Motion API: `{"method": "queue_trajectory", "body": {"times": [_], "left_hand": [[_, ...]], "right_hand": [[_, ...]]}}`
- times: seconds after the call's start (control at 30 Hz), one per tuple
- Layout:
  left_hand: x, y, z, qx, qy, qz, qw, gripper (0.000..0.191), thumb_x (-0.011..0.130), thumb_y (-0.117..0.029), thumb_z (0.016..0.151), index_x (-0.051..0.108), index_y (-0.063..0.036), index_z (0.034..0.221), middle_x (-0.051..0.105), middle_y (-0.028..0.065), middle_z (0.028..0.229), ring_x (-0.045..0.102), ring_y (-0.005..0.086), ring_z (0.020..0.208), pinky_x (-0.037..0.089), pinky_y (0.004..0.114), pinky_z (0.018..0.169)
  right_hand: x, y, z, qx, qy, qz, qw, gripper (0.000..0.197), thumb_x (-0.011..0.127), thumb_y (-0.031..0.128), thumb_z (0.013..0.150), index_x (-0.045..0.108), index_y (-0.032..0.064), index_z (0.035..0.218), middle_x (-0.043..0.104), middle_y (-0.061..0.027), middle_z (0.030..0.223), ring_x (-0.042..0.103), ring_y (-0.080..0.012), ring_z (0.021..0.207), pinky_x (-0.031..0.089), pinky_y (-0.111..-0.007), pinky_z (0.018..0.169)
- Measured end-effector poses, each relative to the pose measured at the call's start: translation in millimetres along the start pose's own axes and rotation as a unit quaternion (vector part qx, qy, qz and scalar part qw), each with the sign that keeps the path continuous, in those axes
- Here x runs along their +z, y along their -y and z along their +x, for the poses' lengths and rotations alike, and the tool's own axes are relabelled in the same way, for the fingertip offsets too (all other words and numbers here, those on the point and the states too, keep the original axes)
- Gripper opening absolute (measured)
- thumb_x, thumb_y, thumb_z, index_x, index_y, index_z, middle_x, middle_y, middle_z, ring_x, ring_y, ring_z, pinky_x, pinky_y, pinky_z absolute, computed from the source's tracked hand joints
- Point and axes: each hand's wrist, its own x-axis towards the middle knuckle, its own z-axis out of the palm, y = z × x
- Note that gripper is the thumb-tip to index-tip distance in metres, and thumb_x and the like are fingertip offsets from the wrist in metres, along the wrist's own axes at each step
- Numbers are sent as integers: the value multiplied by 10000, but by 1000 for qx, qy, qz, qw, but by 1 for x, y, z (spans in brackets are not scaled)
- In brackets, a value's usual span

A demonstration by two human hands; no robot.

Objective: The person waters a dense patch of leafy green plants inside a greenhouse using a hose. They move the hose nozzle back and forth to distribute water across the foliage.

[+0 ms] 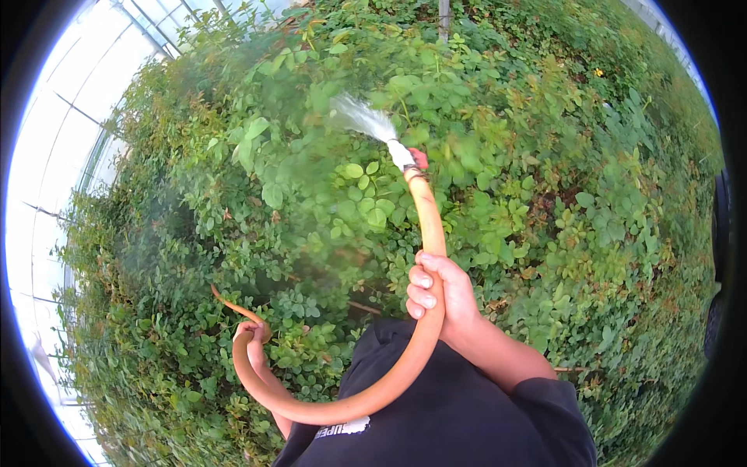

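Note:
An orange rubber hose (338, 407) curves in a wide loop across the front of my dark T-shirt (443, 403). My right hand (437, 292) grips it below its outlet end. There a white nozzle (400, 154) with a red part (418, 157) is bound on with dark wire or ties. A fan of water (365, 117) sprays from it toward the upper left over the leaves. At lower left, my left hand (252, 335) holds a farther stretch of the same hose, which trails off into the foliage beyond.
Dense leafy bushes (583, 280), apparently roses, surround me on all sides. Greenhouse walls (64, 134) with thin framing bars stand at the left. A post (444, 20) rises among the plants at the top. A small yellow bloom (598, 72) shows at upper right.

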Motion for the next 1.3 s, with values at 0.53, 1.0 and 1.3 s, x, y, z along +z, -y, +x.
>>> {"method": "queue_trajectory", "body": {"times": [0.53, 1.0, 1.3], "left_hand": [[-21, -9, -10, -4, -51, -43, 998, 119, 608, -74, 818, 509, -56, 755, 472, -1, 738, 424, 122, 701, 354, 256, 700], [-34, 17, -7, -14, -74, -110, 991, 171, 671, 1, 756, 518, -75, 767, 478, -15, 737, 447, 108, 709, 367, 247, 691], [-92, 54, -12, 9, -111, -133, 985, 185, 642, 20, 783, 493, -89, 790, 438, -22, 750, 427, 101, 711, 354, 246, 677]], "right_hand": [[22, -19, -16, 90, 78, -38, 992, 87, 496, 193, 907, 441, 126, 919, 444, 19, 644, 450, -120, 440, 434, -333, 428], [16, -36, -35, 129, 78, -2, 989, 113, 504, 190, 916, 418, 117, 918, 457, 2, 660, 468, -136, 477, 469, -357, 483], [20, -78, -31, 210, 73, -42, 974, 151, 534, 190, 903, 409, 111, 932, 470, 2, 696, 480, -129, 512, 471, -360, 523]]}}
